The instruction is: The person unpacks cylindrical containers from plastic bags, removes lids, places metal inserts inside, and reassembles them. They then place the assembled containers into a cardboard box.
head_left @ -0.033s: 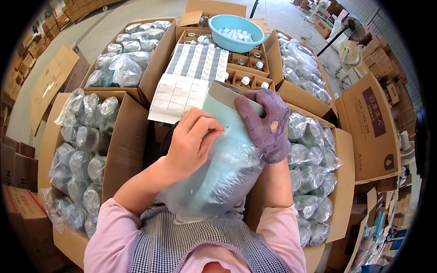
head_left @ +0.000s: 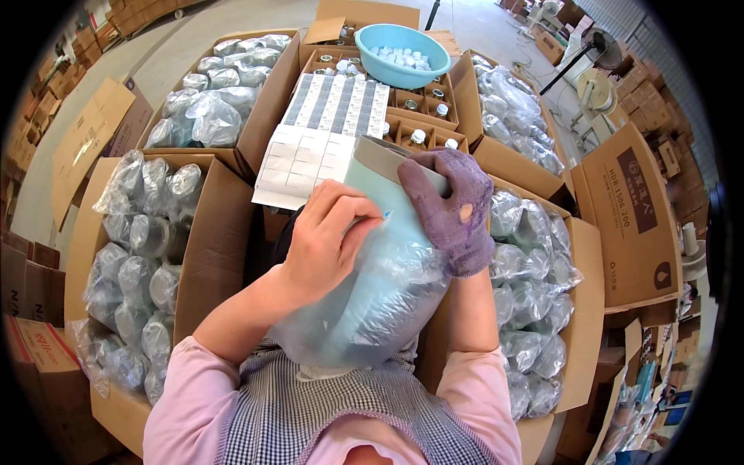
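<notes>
A pale blue-green, tube-shaped container with a grey rim leans in front of my chest. Crinkled clear plastic film covers its lower part. My right hand, in a purple knit glove with a hole, is wrapped round the upper end at the right, thumb near the rim. My left hand is bare, its thumb and fingers pinched together against the container's side. Right at those fingertips shows a tiny blue-and-white bit; whether it is between them is hidden.
Boxes of film-wrapped jars stand at left and right, with more behind. Ahead lies a printed label sheet on a divided carton of white-capped bottles. A blue basin of white caps rests farther back.
</notes>
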A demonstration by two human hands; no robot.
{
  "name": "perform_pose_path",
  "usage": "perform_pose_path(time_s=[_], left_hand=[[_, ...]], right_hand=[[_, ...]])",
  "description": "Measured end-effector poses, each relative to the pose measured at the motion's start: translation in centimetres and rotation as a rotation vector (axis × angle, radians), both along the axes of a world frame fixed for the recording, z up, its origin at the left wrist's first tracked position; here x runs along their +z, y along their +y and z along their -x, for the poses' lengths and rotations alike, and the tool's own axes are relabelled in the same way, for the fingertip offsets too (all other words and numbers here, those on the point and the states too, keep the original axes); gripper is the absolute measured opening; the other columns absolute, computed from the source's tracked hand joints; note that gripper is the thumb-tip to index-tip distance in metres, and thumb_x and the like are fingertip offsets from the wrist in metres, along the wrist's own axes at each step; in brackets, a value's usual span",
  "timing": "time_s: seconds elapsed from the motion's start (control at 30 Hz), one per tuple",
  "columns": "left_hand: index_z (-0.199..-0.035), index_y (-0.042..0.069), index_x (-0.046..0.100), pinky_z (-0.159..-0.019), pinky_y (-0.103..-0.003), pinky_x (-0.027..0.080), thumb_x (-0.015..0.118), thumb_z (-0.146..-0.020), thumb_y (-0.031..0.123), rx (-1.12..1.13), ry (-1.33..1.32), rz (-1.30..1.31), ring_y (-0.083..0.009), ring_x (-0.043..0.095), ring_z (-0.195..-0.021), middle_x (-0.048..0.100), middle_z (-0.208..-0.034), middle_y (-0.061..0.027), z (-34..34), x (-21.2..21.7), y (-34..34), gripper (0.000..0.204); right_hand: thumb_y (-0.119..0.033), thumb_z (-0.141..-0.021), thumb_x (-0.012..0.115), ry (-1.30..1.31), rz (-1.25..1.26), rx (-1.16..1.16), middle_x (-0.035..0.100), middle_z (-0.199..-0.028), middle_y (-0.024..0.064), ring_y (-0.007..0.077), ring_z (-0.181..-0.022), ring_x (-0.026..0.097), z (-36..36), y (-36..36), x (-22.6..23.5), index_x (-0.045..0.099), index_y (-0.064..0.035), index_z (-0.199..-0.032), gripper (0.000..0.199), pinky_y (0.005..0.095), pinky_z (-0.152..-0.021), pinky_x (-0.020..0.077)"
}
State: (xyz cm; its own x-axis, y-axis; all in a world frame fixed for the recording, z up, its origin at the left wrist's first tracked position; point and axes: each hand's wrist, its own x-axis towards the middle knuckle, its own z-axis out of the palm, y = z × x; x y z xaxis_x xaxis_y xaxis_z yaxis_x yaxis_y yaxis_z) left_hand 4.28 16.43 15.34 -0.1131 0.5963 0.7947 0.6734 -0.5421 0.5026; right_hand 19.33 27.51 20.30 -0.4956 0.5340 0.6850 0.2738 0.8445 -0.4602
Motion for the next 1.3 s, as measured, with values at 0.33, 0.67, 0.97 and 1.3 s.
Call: perform_pose_path(time_s=[0.33, 0.67, 0.97, 1.3], left_hand=[[-0.087, 0.002, 0.065, -0.065, -0.035, 0.044, 0.073, -0.074, -0.006, 0.141, 0.148, -0.152, -0.0268, 0.054, -0.071, 0.059, -0.083, -0.0089, -0.9, 0.7, 0.5, 0.017], [-0.087, 0.002, 0.054, -0.072, -0.038, 0.042, 0.064, -0.077, -0.002, 0.151, 0.243, -0.088, -0.0283, 0.051, -0.077, 0.05, -0.084, -0.0106, -0.9, 0.7, 1.1, 0.014], [-0.09, 0.001, 0.055, -0.074, -0.038, 0.045, 0.062, -0.077, -0.006, -0.017, 0.268, -0.001, -0.03, 0.053, -0.08, 0.052, -0.087, -0.0125, -0.7, 0.7, -0.2, 0.016], [-0.093, 0.001, 0.059, -0.078, -0.023, 0.047, 0.063, -0.088, -0.009, -0.021, -0.531, 0.032, -0.0107, 0.057, -0.088, 0.059, -0.098, -0.0043, 7.6, 0.3, -2.1, 0.012]], right_hand=[[-0.021, -0.075, 0.078, 0.069, -0.095, 0.008, 0.065, -0.071, 0.0091, 0.028, -0.068, 0.063, 0.5, 0.4, -0.6, 0.072, -0.0056, -0.079, 0.017, 0.0391, -0.068, 0.0481], [-0.021, -0.074, 0.079, 0.079, -0.071, -0.011, 0.063, -0.069, 0.0096, 0.0286, -0.065, 0.061, 0.6, 0.6, -1.0, 0.071, -0.0042, -0.079, 0.019, 0.0389, -0.065, 0.0465], [-0.021, -0.074, 0.079, 0.086, -0.037, -0.026, 0.064, -0.069, 0.0101, 0.0286, -0.066, 0.062, 0.2, 0.8, -1.0, 0.072, -0.0039, -0.08, 0.02, 0.0385, -0.066, 0.0469], [-0.018, -0.077, 0.076, 0.092, 0.021, -0.084, 0.067, -0.074, 0.0122, 0.0301, -0.072, 0.064, -0.5, 0.3, -0.7, 0.072, -0.0028, -0.081, 0.016, 0.0383, -0.073, 0.049]])
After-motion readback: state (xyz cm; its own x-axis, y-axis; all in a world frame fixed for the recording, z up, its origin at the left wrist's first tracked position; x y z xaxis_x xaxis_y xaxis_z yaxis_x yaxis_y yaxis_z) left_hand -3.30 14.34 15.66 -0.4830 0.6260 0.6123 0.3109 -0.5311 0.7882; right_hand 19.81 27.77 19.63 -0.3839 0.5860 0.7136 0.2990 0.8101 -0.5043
